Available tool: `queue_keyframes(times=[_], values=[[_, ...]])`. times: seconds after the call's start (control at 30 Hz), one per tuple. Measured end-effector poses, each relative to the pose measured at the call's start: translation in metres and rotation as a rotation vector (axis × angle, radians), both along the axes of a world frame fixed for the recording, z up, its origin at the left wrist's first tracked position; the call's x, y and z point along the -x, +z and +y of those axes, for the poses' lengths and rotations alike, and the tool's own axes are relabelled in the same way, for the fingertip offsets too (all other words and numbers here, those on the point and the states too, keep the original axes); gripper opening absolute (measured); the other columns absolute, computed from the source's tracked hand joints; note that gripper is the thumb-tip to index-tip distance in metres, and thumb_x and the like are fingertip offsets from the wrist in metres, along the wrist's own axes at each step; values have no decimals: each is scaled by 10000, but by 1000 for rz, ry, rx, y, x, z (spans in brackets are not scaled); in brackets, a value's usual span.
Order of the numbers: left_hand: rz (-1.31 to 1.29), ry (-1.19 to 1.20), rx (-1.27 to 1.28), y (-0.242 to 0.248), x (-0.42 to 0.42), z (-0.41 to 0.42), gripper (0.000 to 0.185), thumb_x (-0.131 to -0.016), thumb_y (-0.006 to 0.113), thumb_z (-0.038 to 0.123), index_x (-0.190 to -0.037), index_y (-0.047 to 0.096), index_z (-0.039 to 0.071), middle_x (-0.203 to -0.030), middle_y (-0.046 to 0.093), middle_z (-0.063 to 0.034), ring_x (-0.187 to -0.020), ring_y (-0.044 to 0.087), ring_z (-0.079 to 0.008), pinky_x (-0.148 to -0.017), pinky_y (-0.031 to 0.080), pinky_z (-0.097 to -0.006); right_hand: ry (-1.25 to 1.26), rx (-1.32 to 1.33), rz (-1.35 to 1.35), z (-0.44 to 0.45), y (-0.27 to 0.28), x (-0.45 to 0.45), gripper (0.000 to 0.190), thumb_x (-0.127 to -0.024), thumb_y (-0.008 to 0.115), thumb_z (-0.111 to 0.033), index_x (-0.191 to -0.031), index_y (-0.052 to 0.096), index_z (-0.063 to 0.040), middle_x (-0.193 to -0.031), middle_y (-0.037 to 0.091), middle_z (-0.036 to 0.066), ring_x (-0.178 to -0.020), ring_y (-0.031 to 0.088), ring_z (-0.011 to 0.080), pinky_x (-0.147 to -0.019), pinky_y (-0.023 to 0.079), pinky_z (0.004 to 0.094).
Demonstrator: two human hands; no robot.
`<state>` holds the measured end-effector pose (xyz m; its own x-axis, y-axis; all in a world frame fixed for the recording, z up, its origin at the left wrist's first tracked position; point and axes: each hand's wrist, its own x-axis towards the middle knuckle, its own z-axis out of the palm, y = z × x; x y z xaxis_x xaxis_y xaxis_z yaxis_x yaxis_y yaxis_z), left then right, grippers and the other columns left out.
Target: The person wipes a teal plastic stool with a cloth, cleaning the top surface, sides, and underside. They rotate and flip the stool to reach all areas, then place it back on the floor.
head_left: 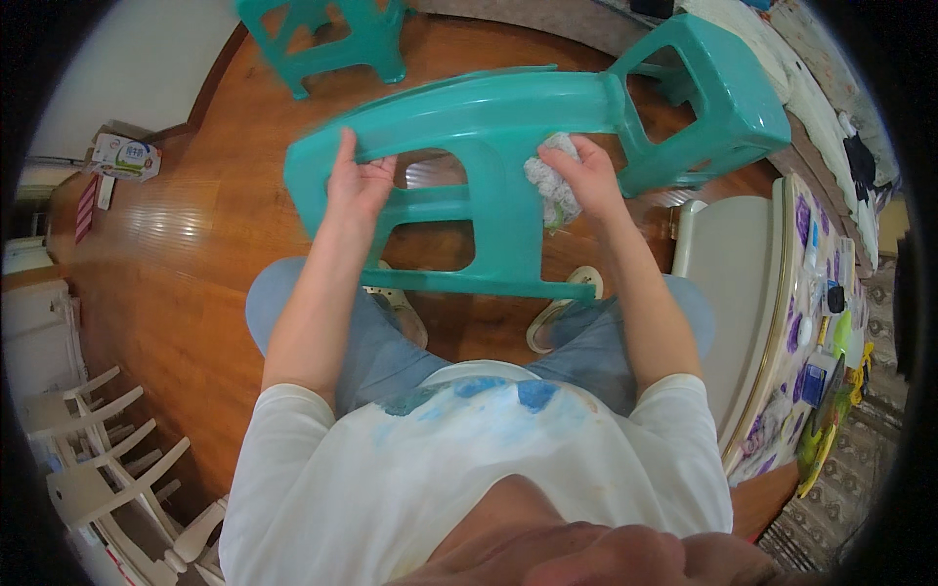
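A green plastic stool (pixel 506 183) lies tilted on its side before me, above my knees, its legs pointing right. My left hand (pixel 360 176) grips it near the seat end, with the thumb on the outer face and the fingers at an opening in its side. In my right hand (pixel 586 172) is a crumpled light grey-white cloth (pixel 553 179), held against the stool's leg part. Just beyond my right hand, a second green plastic stool (pixel 740 95) touches or overlaps the far end of the first one; which of the two, I cannot tell.
Another green stool (pixel 337 58) stands at the top left on the wooden floor (pixel 161 293). A printed carton (pixel 126 157) is by the left wall. White chairs (pixel 117 469) are at the lower left. On my right is a table with a flowered cover (pixel 788 351) bearing several small items.
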<state>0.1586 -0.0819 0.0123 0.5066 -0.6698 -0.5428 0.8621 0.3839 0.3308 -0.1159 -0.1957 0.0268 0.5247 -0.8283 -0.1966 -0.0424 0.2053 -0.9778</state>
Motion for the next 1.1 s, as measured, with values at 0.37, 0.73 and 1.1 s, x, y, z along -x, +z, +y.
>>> queue_keyframes(times=[0.37,0.73,1.1], values=[[-235,-294,-111,-17,17,-5,397,-955,619,304,-1231,532,33,-1236,597,-124,-1183,557,-267,-1039,442,-418,-44,27,2,-7,-3,0,271,-859,714,-138,-1094,645,-21,-961,688,51,-834,652,135,-731,529,283],[-1357,-1238,-306,-45,94,12,374,-928,623,174,-1229,538,-32,-1046,652,-143,-947,623,-228,-830,502,-366,-91,563,466,-24,44,38,431,-778,768,-203,-1164,654,-47,-1022,704,117,-886,680,205,-781,546,339],[-1668,-1093,-243,-60,105,18,279,-906,652,211,-1001,572,-39,-871,647,-177,-787,623,-287,-712,495,-407,123,1226,753,19,28,-22,551,-743,735,-85,-1266,582,-166,-1285,518,32,-1116,520,301,-863,520,420]])
